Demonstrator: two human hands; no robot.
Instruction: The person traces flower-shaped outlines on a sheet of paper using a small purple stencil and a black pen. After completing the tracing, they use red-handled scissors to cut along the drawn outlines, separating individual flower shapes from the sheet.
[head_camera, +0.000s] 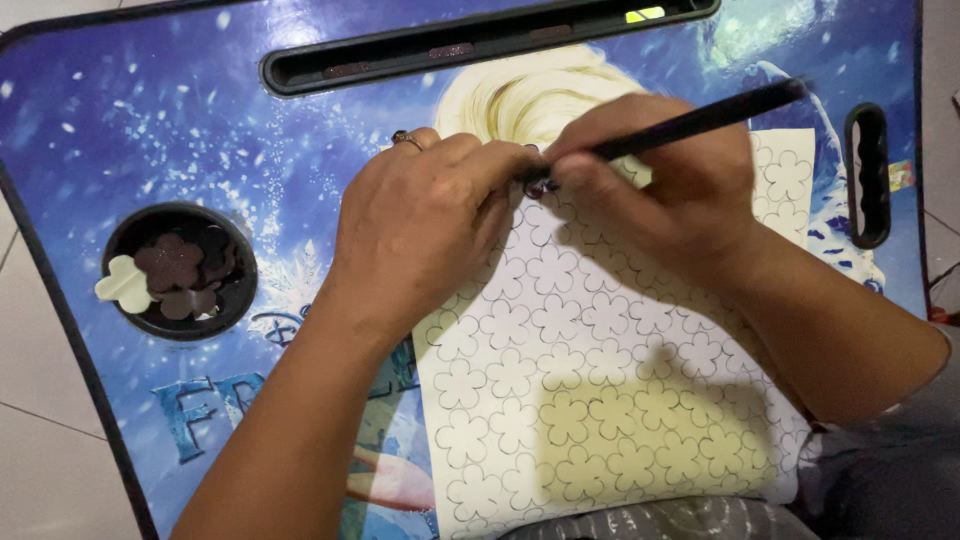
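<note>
Covering most of the view, a blue picture-printed lap bench (150, 120) carries everything, with a long slot (480, 40) along its far edge. On the bench lies a cream sheet (600, 380) printed with rows of flower outlines; it reaches from the near edge up to the hands. The left hand (420, 220) presses on the far part of the sheet, fingers bent down and closed together, with a ring on one finger. The right hand (650, 190) is clamped on a dark pen (700, 122). The long axis of the pen runs from the upper right down to the left, and its tip (540, 180) meets the sheet just beside the left fingertips, so both hands touch there. Well apart to the left, a round cup recess (180, 270) holds small flower pieces (170, 265), brown ones and one pale.
</note>
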